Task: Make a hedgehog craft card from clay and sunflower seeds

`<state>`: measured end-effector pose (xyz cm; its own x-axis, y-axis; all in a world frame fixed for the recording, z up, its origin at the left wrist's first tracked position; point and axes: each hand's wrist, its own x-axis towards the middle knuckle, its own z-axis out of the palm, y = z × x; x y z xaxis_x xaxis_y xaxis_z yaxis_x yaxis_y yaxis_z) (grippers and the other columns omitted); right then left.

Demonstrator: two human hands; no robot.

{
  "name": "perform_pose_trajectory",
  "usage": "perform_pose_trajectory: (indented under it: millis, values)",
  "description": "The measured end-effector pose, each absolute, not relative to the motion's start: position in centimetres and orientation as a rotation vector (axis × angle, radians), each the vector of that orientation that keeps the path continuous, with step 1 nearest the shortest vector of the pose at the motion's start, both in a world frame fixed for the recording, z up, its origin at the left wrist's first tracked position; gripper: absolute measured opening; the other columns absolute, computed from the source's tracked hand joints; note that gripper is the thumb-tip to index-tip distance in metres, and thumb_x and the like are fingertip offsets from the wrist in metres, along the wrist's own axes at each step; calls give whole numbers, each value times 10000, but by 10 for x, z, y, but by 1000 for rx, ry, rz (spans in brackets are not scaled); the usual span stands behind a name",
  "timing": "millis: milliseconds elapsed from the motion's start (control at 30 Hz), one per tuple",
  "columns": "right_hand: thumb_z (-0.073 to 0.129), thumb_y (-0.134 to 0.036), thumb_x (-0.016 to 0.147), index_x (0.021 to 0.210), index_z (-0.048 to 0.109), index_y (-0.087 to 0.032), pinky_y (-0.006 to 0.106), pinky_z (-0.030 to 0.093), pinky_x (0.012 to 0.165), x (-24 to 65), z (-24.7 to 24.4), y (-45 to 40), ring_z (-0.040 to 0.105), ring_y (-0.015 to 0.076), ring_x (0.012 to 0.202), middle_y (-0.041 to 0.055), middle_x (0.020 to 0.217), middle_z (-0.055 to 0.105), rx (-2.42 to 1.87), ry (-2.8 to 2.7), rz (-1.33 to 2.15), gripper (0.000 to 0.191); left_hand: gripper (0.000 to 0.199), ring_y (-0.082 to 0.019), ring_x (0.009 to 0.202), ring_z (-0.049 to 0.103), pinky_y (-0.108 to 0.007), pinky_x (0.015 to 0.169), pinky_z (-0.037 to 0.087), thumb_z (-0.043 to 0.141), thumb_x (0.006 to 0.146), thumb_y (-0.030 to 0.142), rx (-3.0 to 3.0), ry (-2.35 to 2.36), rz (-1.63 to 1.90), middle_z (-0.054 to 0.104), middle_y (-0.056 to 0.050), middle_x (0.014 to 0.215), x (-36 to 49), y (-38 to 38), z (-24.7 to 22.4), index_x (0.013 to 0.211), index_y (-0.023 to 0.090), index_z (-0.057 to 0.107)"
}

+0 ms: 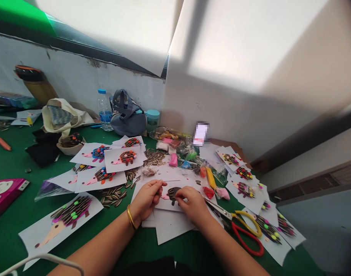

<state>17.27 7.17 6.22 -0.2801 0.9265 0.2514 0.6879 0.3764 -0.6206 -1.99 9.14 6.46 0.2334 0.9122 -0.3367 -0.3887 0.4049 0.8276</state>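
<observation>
"White cable (57,259) nearest, curving in at lower left. Past it, two bare forearms (106,243) reach over a green table (11,165)."

"Where's the hedgehog?"

"Small hedgehog (171,193), dark body, pink snout to the left, on a white card (165,207) between the two hands. Loose white sheets (174,232) underneath."

"Right hand?"

"Right hand (192,203) at the body's right edge, covering part of it. Fingers bent, tips drawn together. Cannot tell whether they grip anything."

"And the left?"

"Left hand (148,199) just beside the snout, on its left; gold bangle (130,217) at the wrist. Fingers curled, thumb near forefinger. Contents, if any, cannot be told."

"Close surroundings?"

"Scissors (247,230), one yellow loop, one red, near the right hand, blades angled toward it. Striped seeds (113,196) heaped left of the left hand. Beyond both hands, coloured clay (173,160) in small bags."

"Anything farther out?"

"More hedgehog pictures (73,211) to either side, dark spines, bright dots. Water bottle (105,111) near the wall."
</observation>
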Motion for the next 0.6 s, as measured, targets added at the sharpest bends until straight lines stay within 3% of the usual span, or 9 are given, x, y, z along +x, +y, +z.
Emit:
perform_pose_trajectory:
  millis: [600]
  values:
    - [622,-101,813,800,695,-210,285,382,704,168,43,73,559,182,768,30,770,643,-1397,-2320,194,131,392,6,402,288,-144,378,135,746,710,458,645,919,990,476,62,630,-21,92,64,887,123,642]
